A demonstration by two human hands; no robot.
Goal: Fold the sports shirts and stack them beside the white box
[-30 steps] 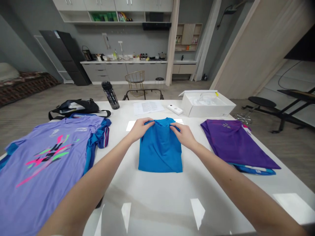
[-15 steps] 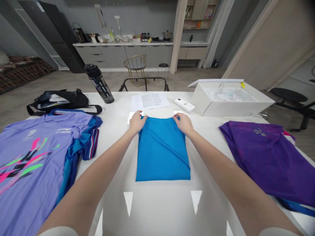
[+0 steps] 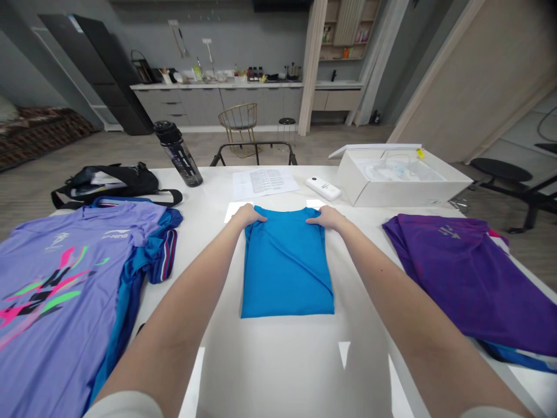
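A blue T-shirt (image 3: pixel 285 268), folded into a flat rectangle, lies at the middle of the white table (image 3: pixel 278 342). My left hand (image 3: pixel 249 216) rests on its upper left corner, and my right hand (image 3: pixel 328 218) rests on its upper right corner. Both lie palm down on the cloth, with no clear pinch showing. To the left, a lavender printed jersey (image 3: pixel 65 290) lies spread over a blue garment (image 3: pixel 130 290). To the right is a purple shirt (image 3: pixel 461 278), with a blue garment (image 3: pixel 513 355) showing beneath it.
Along the far side of the table stand a black waist bag (image 3: pixel 107 182), a dark water bottle (image 3: pixel 178 154), a printed paper sheet (image 3: pixel 265 183), a white handheld device (image 3: pixel 322 188) and an open white box (image 3: pixel 402 181). A chair (image 3: pixel 253 153) stands beyond the table.
My hands have moved apart from the gathered neck to the shirt's upper corners. The blue shirt now lies flatter and longer. The view has tilted down and shifted.
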